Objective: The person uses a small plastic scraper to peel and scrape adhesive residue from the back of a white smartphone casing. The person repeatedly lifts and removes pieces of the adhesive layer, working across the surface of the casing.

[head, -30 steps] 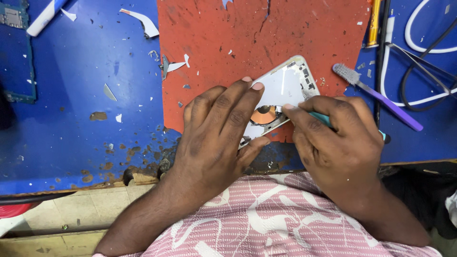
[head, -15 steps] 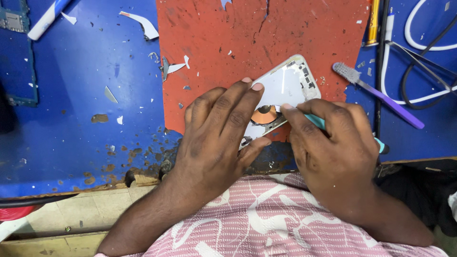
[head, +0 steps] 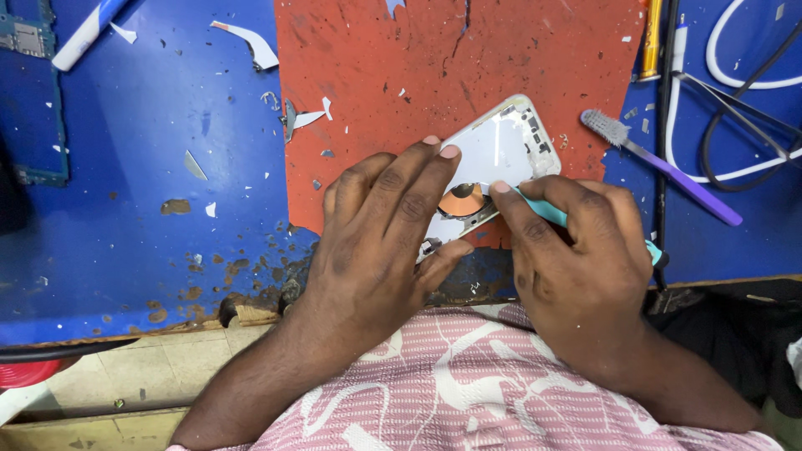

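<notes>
On red matting, left hand presses flat an opened white phone; right hand grips a teal tool.

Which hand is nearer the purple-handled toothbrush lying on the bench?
Right. The right hand, holding a teal tool, sits just below and left of the toothbrush. The left hand presses on the opened phone, farther left.

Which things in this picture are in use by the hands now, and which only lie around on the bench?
In use:
- left hand, pressing on the opened white phone shell
- right hand, holding the teal-handled tool

Lying about:
- purple-handled brush
- white cable
- green circuit board
- paper scraps
</notes>
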{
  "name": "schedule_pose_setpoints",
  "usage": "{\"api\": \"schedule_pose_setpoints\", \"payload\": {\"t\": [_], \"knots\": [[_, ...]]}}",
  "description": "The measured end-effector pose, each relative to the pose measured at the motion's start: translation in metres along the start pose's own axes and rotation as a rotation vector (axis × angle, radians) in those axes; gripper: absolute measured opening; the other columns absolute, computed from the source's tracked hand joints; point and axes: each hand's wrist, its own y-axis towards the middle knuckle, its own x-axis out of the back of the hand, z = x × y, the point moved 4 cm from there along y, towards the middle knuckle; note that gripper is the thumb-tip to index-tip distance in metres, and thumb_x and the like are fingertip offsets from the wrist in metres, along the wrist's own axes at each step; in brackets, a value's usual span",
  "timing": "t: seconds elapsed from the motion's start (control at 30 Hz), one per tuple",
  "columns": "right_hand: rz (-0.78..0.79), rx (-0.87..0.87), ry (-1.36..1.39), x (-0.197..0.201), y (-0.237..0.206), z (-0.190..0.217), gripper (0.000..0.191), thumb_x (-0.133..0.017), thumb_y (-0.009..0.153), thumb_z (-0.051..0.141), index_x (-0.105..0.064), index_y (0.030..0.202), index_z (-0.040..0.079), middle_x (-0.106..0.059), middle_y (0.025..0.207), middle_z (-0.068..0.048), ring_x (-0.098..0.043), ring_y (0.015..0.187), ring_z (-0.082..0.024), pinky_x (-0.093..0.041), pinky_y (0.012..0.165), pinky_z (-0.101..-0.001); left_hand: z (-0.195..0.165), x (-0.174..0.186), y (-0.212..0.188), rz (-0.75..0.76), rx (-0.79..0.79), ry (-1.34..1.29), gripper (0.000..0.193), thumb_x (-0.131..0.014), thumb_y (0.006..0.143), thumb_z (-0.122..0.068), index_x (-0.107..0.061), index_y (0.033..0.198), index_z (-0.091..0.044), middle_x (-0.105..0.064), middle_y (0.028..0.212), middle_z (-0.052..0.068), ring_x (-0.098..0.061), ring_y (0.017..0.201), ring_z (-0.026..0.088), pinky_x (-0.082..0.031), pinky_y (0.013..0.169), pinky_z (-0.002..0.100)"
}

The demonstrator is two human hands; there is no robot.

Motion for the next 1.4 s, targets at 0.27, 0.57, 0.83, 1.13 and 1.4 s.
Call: {"api": "schedule_pose_setpoints", "payload": {"t": [0.27, 0.57, 0.83, 1.13, 1.4], "knots": [[0.021, 0.010, -0.010, 0.006, 0.007, 0.005, 0.048, -0.076, 0.083, -0.005, -0.076, 0.130, 0.006, -0.065, 0.118, -0.011, -0.059, 0.104, -0.028, -0.054, 0.084, -0.0350, 0.001, 0.000, -0.001, -0.006, 0.000, -0.016, 0.082, -0.082, 0.092, -0.038, -0.040, 0.155, -0.007, -0.045, 0.155, 0.012, -0.048, 0.132, 0.031, -0.041, 0.112, 0.048], [0.057, 0.016, -0.089, 0.014, 0.016, 0.011, 0.040, -0.079, 0.085, -0.001, -0.077, 0.125, 0.006, -0.066, 0.112, -0.010, -0.059, 0.095, -0.027, -0.052, 0.074, -0.0349, 0.001, 0.000, 0.000, -0.006, -0.004, -0.027, 0.084, -0.083, 0.091, -0.036, -0.039, 0.155, -0.007, -0.045, 0.155, 0.012, -0.048, 0.131, 0.031, -0.041, 0.112, 0.048], [-0.009, 0.007, -0.073, 0.002, 0.004, 0.008, 0.044, -0.077, 0.090, -0.003, -0.075, 0.132, 0.007, -0.063, 0.119, -0.011, -0.059, 0.105, -0.028, -0.053, 0.086, -0.0357, 0.000, 0.001, 0.001, -0.008, -0.007, -0.031, 0.084, -0.084, 0.090, -0.034, -0.040, 0.154, -0.006, -0.044, 0.154, 0.013, -0.049, 0.131, 0.031, -0.041, 0.111, 0.048], [-0.070, -0.047, 0.042, -0.011, -0.008, 0.003, 0.050, -0.077, 0.086, -0.007, -0.073, 0.134, 0.007, -0.061, 0.121, -0.013, -0.058, 0.108, -0.031, -0.053, 0.089, -0.0383, 0.001, 0.003, 0.000, -0.021, -0.011, -0.044, 0.084, -0.085, 0.089, -0.032, -0.040, 0.153, -0.004, -0.047, 0.153, 0.014, -0.050, 0.129, 0.033, -0.042, 0.109, 0.049], [-0.091, -0.018, 0.034, -0.014, -0.011, 0.003, 0.055, -0.074, 0.084, -0.009, -0.071, 0.136, 0.006, -0.061, 0.124, -0.014, -0.057, 0.107, -0.032, -0.051, 0.089, -0.0373, 0.002, 0.002, 0.001, -0.042, -0.013, -0.033, 0.088, -0.088, 0.086, -0.027, -0.038, 0.154, -0.004, -0.048, 0.152, 0.015, -0.050, 0.129, 0.034, -0.043, 0.108, 0.050]]}}
